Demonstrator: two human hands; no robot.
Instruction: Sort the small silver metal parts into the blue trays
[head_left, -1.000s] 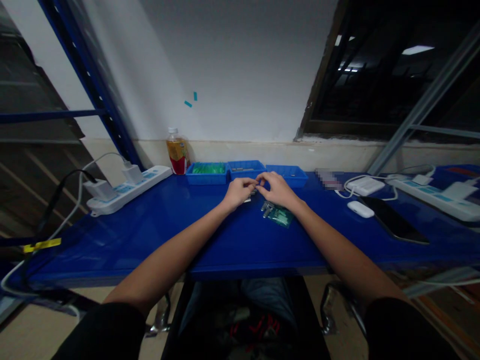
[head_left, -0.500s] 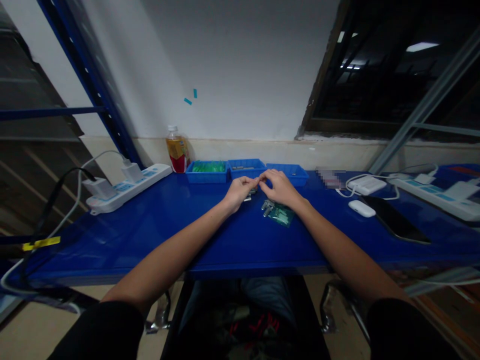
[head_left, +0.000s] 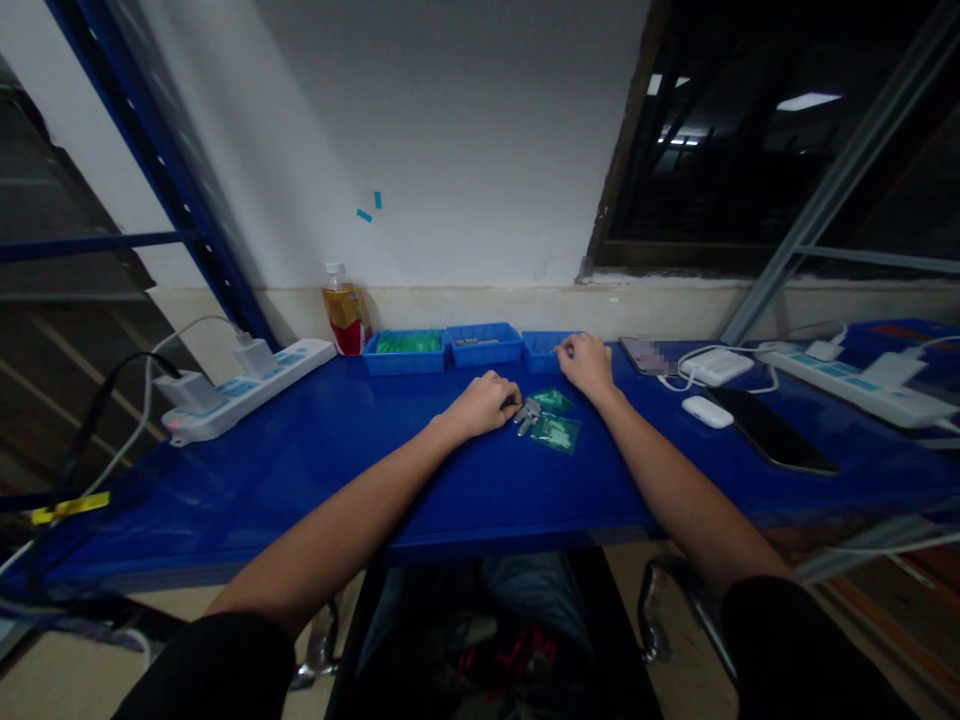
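Observation:
My left hand [head_left: 484, 402] rests on the blue table [head_left: 315, 470] with its fingers curled, touching small silver metal parts [head_left: 526, 414] beside two green circuit boards [head_left: 559, 430]. What its fingers hold is too small to make out. My right hand [head_left: 585, 362] reaches into the rightmost of three blue trays [head_left: 538, 348] at the back, fingers pinched; anything between them is hidden. The middle tray [head_left: 484, 344] holds small grey parts, and the left tray [head_left: 405, 350] holds green boards.
A drink bottle [head_left: 341, 312] stands left of the trays. A white power strip [head_left: 240, 385] with plugs lies at the left. At the right are a white charger [head_left: 712, 366], a white case [head_left: 701, 411], a dark phone [head_left: 769, 432] and a second strip [head_left: 855, 380].
My right hand left the left hand and moved back and right to the rightmost tray. My left hand came down to the table by the metal parts. A second green board shows now.

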